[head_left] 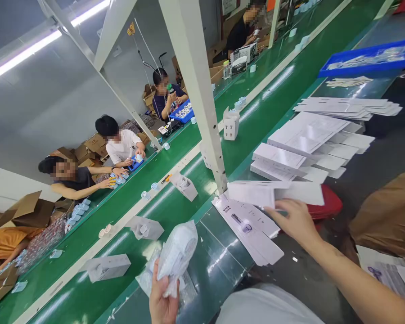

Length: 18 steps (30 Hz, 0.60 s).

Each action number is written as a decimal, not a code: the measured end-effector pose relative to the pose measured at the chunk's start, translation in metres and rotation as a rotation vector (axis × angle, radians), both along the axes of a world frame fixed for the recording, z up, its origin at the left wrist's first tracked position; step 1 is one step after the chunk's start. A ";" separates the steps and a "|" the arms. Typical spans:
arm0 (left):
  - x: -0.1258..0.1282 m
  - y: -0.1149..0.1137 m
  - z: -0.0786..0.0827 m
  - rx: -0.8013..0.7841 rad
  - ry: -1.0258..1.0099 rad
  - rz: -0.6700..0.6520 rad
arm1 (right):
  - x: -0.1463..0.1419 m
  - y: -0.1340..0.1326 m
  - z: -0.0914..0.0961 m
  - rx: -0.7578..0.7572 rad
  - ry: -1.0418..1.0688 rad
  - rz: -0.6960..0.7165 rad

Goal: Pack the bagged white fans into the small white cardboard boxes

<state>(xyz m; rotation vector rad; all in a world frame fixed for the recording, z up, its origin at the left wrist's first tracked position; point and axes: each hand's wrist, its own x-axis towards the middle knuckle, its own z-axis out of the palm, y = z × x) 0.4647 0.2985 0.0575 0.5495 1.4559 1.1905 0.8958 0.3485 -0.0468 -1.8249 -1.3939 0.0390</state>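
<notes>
Plastic bag (177,258) contents unclear; left hand (160,299) cut off below.

A green conveyor belt (175,191) with a white edge strip (131,208) runs past a bright blue plastic tray (367,57) and stacked white leaflets (307,139) printed in grey.

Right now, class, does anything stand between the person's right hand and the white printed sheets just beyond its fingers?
Nothing visible does: the right hand sits right at the lower edge of the white printed sheets. The plastic-wrapped white item is off to the side, in the left hand.
</notes>
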 end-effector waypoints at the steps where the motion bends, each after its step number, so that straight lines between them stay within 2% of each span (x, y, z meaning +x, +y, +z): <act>1: 0.004 0.003 0.011 0.031 -0.014 -0.001 | -0.010 -0.007 0.013 -0.014 -0.040 0.171; 3: 0.014 0.007 0.032 0.122 -0.084 -0.047 | -0.040 -0.015 0.039 -0.068 -0.130 0.546; 5: 0.027 0.013 0.047 0.204 -0.105 -0.120 | -0.078 -0.013 0.056 -0.116 -0.197 0.835; 7: 0.036 0.019 0.055 0.220 -0.051 -0.174 | -0.115 -0.007 0.061 -0.126 -0.248 1.041; 9: 0.038 0.024 0.057 0.183 0.042 -0.202 | -0.147 0.000 0.053 -0.120 -0.290 1.196; 11: 0.030 0.027 0.058 0.119 0.167 -0.211 | -0.169 0.008 0.037 -0.094 -0.303 1.279; 13: 0.018 0.024 0.064 0.079 0.331 -0.222 | -0.182 0.015 0.022 -0.042 -0.253 1.295; 18: -0.004 0.003 0.096 0.125 0.815 -0.388 | -0.201 0.023 0.002 0.035 -0.109 1.253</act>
